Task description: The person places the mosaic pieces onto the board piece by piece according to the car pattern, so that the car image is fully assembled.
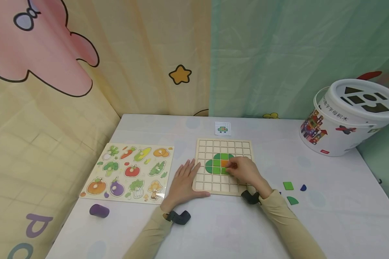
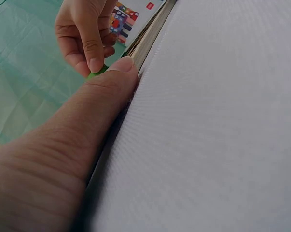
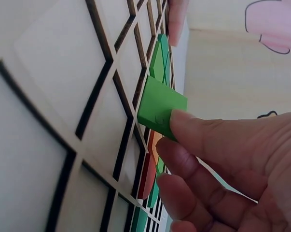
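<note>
A wooden grid board point(image 1: 204, 185) lies on the table with green square and rounded tiles and an orange tile point(image 1: 224, 163) set in its cells. Between thumb and fingers, my right hand point(image 1: 246, 171) pinches a green square tile point(image 3: 159, 104), tilted at the grid. A red piece point(image 3: 145, 178) shows in the board beyond it in the right wrist view. My left hand point(image 1: 183, 183) rests beside the board's left edge, fingers spread and straight, thumb along the near corner. A small picture card point(image 1: 222, 128) with a matching green pattern lies behind the board.
A green square point(image 1: 288, 186), a green quarter-round piece point(image 1: 292, 200) and a blue half-round piece point(image 1: 303, 187) lie right of my right forearm. On the left are a vegetable puzzle board point(image 1: 120, 171) and a purple cylinder point(image 1: 99, 210). A white bucket point(image 1: 343, 126) stands back right.
</note>
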A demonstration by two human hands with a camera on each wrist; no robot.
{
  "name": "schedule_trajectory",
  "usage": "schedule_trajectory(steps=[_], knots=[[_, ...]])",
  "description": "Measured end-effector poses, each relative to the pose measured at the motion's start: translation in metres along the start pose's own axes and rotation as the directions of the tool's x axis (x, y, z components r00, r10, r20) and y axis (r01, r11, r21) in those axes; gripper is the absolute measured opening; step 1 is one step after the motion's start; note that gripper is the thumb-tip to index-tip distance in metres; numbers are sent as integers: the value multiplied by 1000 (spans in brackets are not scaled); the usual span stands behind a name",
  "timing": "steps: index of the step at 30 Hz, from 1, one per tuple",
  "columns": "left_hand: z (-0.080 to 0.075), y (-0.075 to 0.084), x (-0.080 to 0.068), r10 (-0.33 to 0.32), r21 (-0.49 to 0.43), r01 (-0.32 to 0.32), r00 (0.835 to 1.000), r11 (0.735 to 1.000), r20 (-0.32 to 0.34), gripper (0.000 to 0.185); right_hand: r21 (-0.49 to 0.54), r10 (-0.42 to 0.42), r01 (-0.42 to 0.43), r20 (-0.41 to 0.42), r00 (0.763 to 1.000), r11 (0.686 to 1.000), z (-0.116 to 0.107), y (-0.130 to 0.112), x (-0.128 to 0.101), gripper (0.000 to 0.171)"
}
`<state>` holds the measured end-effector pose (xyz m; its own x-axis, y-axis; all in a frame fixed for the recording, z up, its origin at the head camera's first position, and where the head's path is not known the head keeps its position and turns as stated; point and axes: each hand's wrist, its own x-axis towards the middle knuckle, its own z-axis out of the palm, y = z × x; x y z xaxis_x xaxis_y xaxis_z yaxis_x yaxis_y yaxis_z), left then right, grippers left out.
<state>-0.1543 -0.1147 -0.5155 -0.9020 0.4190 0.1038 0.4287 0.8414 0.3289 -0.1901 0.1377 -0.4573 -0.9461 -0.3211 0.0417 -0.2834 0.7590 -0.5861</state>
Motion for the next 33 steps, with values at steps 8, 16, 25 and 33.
schedule_trajectory(steps=[8,16,25,33], knots=[[0,0,0,-1,0,1,1000,1000,2,112,-65,16,-17,-21,1000,998,1,-1,3,6],[0,1,0,-9,-2,9,1000,1000,9,112,-87,50,-51,-15,999,995,3,-2,4,6],[0,1,0,7,-2,-7,1000,1000,-12,112,-68,30,-31,-17,999,997,2,0,0,5],[1,0,0,4,3,-4,1000,1000,-7,112,-20,-31,32,52,998,999,-6,10,-13,14]])
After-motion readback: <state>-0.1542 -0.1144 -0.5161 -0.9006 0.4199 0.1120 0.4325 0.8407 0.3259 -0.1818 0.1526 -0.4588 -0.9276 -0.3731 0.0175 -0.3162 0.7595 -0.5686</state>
